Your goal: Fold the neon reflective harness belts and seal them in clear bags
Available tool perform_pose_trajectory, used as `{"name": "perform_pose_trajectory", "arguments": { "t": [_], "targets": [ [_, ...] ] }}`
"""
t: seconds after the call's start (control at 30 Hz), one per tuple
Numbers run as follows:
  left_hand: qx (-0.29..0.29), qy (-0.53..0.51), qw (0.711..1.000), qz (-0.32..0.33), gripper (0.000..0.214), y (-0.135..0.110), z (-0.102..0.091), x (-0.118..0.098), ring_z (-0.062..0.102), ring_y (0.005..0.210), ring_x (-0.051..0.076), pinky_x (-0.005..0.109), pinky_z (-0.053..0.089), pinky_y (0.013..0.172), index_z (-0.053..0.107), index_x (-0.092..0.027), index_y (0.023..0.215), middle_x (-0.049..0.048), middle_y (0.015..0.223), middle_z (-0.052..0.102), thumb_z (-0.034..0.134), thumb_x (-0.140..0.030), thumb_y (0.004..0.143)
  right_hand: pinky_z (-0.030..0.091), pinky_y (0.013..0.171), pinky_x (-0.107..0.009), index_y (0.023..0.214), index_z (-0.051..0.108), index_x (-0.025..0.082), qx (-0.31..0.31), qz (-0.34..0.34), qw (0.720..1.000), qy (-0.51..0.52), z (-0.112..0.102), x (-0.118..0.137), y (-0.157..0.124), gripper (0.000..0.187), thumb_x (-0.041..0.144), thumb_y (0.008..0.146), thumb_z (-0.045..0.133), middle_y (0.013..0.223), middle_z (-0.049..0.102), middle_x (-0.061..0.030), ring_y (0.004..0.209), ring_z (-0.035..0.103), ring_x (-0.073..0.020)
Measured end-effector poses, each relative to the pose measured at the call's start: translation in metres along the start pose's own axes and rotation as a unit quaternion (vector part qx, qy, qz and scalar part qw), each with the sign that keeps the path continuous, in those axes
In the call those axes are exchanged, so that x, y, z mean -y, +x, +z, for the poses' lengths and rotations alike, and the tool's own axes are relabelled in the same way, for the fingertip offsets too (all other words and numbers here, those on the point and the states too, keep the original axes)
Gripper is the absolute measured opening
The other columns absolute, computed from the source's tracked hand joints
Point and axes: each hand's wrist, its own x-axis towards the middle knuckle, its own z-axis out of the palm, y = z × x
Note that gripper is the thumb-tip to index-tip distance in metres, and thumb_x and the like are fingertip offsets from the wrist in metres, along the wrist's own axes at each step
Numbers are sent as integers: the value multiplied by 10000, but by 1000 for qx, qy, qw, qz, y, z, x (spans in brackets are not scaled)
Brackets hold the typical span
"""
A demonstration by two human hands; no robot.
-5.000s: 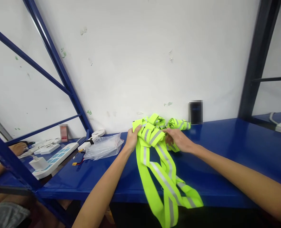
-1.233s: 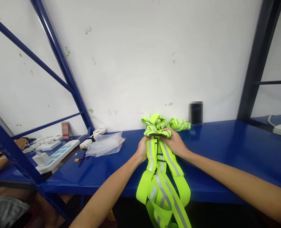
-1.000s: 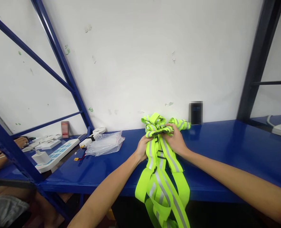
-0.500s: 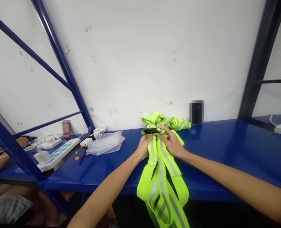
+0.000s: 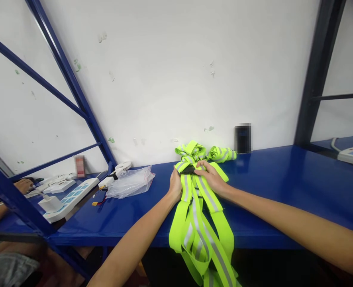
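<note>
A neon yellow reflective strap vest [image 5: 199, 223] with grey bands lies on the blue shelf [image 5: 284, 187] and hangs over its front edge. My left hand [image 5: 175, 184] grips the left side of its upper end. My right hand [image 5: 210, 178] rests on top of the same end, fingers curled over a black piece at the fold. Just behind my hands lie two more bundled neon vests [image 5: 206, 151] against the white wall.
A clear plastic bag [image 5: 130, 183] lies left of my hands, with a small white fan [image 5: 120, 168] and a white power strip [image 5: 69, 196] beyond it. Another person's hand [image 5: 22, 185] shows at far left. A dark blurred box [image 5: 242, 138] stands by the wall. A white device [image 5: 351, 151] sits far right.
The vest's top end has been lowered from in front of the bundles onto the shelf, and both hands now press it down. Five seconds ago the straps were spread wider.
</note>
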Motion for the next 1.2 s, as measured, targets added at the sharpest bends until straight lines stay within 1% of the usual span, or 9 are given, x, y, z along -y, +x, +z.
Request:
{"name": "perform_pose_trajectory", "arguments": {
  "t": [0.1, 0.2, 0.33, 0.53, 0.67, 0.87, 1.0, 1.13, 1.2],
  "targets": [
    [-4, -32, 999, -8, 527, -1, 2, -6, 695, 853, 246, 330, 519, 742, 640, -182, 1057, 58, 855, 732, 467, -635, 851, 495, 765, -328, 1101, 535, 269, -10, -5, 1000, 13, -1, 2, 1, 395, 299, 724, 648, 917, 628, 8, 850, 610, -214],
    [85, -31, 994, 55, 435, -4, 3, -11, 680, 946, 254, 316, 514, 790, 634, -162, 1078, 63, 980, 731, 557, -507, 825, 499, 886, -366, 1259, 496, 257, -41, -16, 998, 55, -4, 5, 5, 607, 259, 684, 692, 1146, 650, -55, 1040, 620, -248],
    [122, 42, 985, 117, 384, -5, 3, -11, 647, 1035, 252, 303, 489, 863, 635, -183, 1112, 38, 1104, 711, 663, -276, 741, 484, 950, -431, 1157, 579, 188, -67, -10, 995, 70, -10, 1, 11, 515, 242, 662, 706, 1148, 683, -106, 1086, 623, -296],
    [189, -69, 979, 14, 450, -11, 13, -9, 580, 1189, 313, 412, 421, 1034, 632, -138, 1160, 102, 1163, 692, 616, -421, 809, 424, 980, -427, 1128, 576, 239, -33, -144, 987, -67, -11, -8, 9, 348, 232, 781, 591, 1173, 634, -56, 1128, 563, -278],
    [207, -119, 971, -22, 520, -18, 20, -15, 560, 1223, 315, 438, 390, 1080, 601, -134, 1227, 118, 1208, 672, 520, -511, 879, 381, 997, -399, 1123, 540, 261, -29, -170, 981, -89, -9, -8, 5, 329, 178, 806, 513, 1160, 594, -37, 1136, 533, -249],
    [243, -88, 963, -83, 563, -23, 17, -19, 531, 1265, 288, 429, 340, 1123, 562, -171, 1293, 102, 1275, 640, 446, -574, 917, 357, 982, -390, 905, 587, 231, -49, -167, 982, -78, -13, -8, 9, 209, 160, 716, 536, 1051, 595, -43, 1079, 534, -258],
    [280, -105, 948, -106, 539, -26, 15, -18, 548, 1242, 289, 436, 348, 1112, 558, -185, 1266, 97, 1263, 646, 491, -568, 893, 313, 1035, -388, 929, 586, 245, -20, -133, 990, -33, -14, -6, 8, 206, 208, 728, 556, 1109, 586, -36, 1175, 492, -264],
    [242, -124, 959, -82, 390, -26, 15, -15, 601, 1164, 262, 411, 405, 1059, 544, -216, 1188, 58, 1179, 679, 566, -411, 850, 258, 1093, -400, 838, 585, 232, -15, -112, 993, -27, -12, -2, 4, 122, 344, 790, 586, 1162, 572, -49, 1281, 432, -277],
    [221, -120, 965, -72, 370, -25, 15, -13, 627, 1112, 254, 391, 439, 1018, 548, -208, 1139, 53, 1128, 692, 593, -347, 800, 250, 1103, -414, 789, 560, 223, -20, -108, 993, -42, -11, 0, 4, 123, 332, 768, 612, 1204, 558, -56, 1296, 424, -284]
  ]
}}
